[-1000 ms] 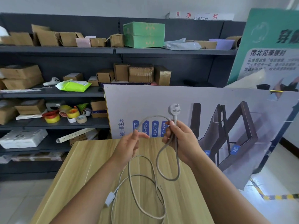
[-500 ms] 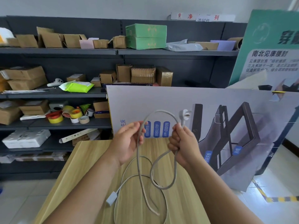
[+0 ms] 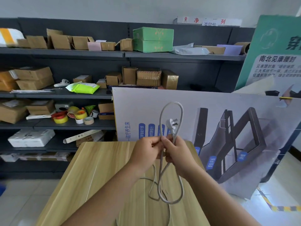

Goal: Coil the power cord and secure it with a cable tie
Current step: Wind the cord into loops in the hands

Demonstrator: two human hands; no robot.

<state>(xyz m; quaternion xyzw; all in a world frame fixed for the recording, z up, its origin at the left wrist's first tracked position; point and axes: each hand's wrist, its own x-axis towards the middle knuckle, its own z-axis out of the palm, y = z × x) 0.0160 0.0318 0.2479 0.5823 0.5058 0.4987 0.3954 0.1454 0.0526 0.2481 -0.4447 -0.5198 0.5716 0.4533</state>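
Observation:
A grey power cord (image 3: 181, 185) is held above the wooden table (image 3: 101, 173). My right hand (image 3: 177, 152) grips its gathered strands; the white plug (image 3: 173, 123) sticks up just above the fist. One loop (image 3: 171, 105) rises over both hands, another hangs below them down to the table. My left hand (image 3: 146, 152) pinches a strand of the cord right beside the right hand, the two hands touching. The rest of the cord trails on the table toward me. No cable tie is in view.
A large printed board (image 3: 228, 128) leans behind the table, a green poster (image 3: 273, 54) behind it on the right. Dark shelves (image 3: 65, 93) on the left hold cardboard boxes, tape rolls (image 3: 71, 116) and a green box (image 3: 153, 39). Tiled floor surrounds the table.
My left hand has moved right and met the right hand. The arc of cord between them has closed into an upright loop. The white inline block at the lower left is out of view.

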